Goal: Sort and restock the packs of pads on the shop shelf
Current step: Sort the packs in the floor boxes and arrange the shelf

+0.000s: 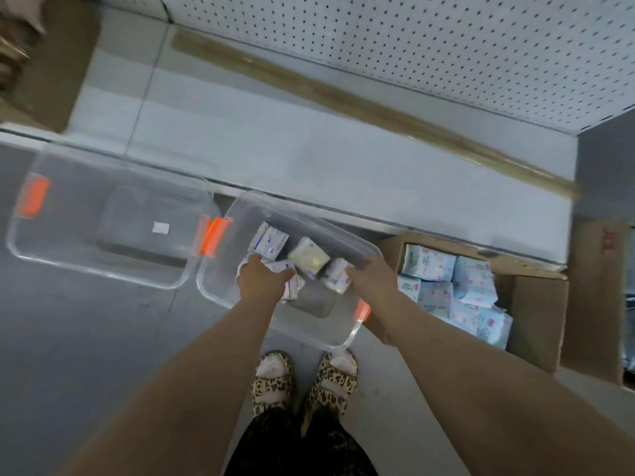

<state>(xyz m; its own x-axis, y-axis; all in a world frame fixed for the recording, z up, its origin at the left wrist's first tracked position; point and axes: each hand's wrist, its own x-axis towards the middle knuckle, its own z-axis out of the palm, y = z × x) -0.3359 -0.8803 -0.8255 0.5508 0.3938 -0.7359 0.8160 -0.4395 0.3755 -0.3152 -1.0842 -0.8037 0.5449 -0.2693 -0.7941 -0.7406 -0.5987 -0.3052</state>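
Setting: grey shop floor (86, 338) below a bare white shelf (309, 149) with pegboard backing (412, 46).
Left bin: clear tub with orange handles (31, 235), holding only a small white slip.
Middle bin: second clear tub (220, 290), a few packs of pads (269, 241) loose inside.
Left hand (261, 280): reaching down into the tub, fingers curled onto a white pack; a firm grip cannot be confirmed.
Right hand (372, 274): fingers closed over the tub's far rim, beside a pack.
Right: cardboard box (536, 304) full of blue-and-pink packs (460, 290).
Progress: early by my judgement; nothing shelved yet.
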